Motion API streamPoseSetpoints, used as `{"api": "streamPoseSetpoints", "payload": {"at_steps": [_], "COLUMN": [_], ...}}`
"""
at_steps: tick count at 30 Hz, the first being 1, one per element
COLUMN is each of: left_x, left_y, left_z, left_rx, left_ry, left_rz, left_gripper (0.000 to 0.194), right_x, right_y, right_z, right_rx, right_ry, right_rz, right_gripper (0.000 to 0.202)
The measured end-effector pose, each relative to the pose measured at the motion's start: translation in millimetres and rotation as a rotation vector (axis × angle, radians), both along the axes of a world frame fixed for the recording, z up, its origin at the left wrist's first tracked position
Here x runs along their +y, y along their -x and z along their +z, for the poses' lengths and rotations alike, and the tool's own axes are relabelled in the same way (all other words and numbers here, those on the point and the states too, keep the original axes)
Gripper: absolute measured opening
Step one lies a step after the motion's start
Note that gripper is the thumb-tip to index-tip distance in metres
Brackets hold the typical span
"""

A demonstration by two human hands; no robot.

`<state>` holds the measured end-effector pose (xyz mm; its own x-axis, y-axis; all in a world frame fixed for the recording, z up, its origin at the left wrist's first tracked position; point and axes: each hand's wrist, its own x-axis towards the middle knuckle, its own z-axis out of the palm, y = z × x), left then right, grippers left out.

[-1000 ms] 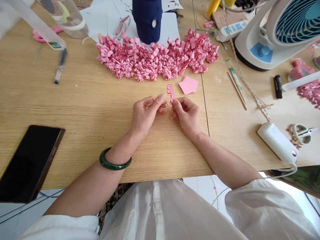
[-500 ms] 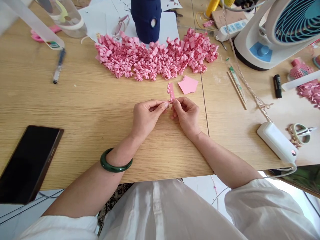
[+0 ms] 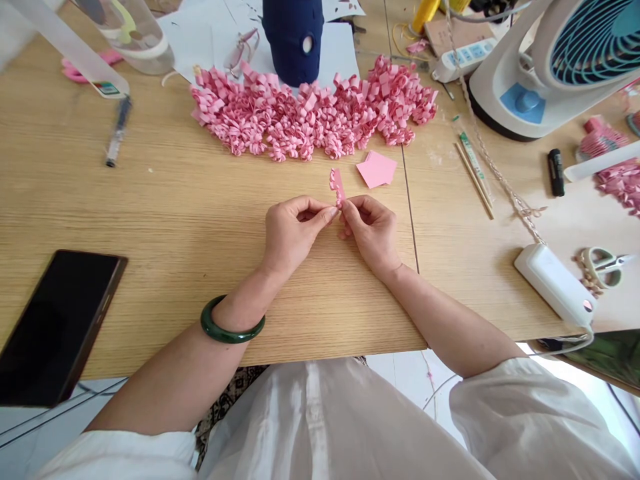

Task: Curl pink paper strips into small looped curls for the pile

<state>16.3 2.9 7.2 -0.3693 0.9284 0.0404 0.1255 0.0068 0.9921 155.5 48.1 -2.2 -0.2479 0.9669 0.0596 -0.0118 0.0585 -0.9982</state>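
A small pink paper strip with a curled, looped fringe along its left side stands up between my hands. My left hand pinches its lower end between thumb and forefinger. From the other side my right hand grips the same end, its thumb against the forefinger. The fingertips nearly meet and cover the bottom of the strip. Just beyond my right hand lie a few flat pink paper pieces. Farther back spreads a long heap of curled pink paper pieces.
A dark blue tumbler rises behind the heap. At left lie a phone and a pen. To the right are a fan, thin wooden sticks, a black marker, a white power bank and scissors.
The fringed strip has tilted and shifted slightly to the left between my fingertips. My right hand has edged a little to the left; both hands keep their pinch.
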Motion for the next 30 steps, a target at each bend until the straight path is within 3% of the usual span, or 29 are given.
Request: {"api": "streamPoseSetpoints", "payload": {"at_steps": [15, 19, 27, 30], "left_x": [1.6, 2.8, 3.5, 1.8], "left_y": [1.4, 1.7, 1.7, 2.2], "left_z": [-2.0, -3.8, -2.8, -1.8], "left_rx": [-0.085, -0.146, -0.249, -0.196], "left_ry": [-0.018, -0.015, -0.005, -0.018], "left_rz": [0.002, -0.002, -0.028, -0.034], "left_gripper": [0.016, 0.027, 0.044, 0.039], "right_x": [1.6, 1.2, 1.3, 2.7], "right_y": [-0.4, -0.7, -1.4, -1.4], "right_z": [0.2, 1.4, 2.4, 0.5], "right_rx": [0.069, 0.087, 0.083, 0.082], "right_ry": [0.039, 0.047, 0.037, 0.032], "right_rz": [0.098, 0.111, 0.017, 0.0], "right_gripper": [0.055, 0.055, 0.055, 0.055]}}
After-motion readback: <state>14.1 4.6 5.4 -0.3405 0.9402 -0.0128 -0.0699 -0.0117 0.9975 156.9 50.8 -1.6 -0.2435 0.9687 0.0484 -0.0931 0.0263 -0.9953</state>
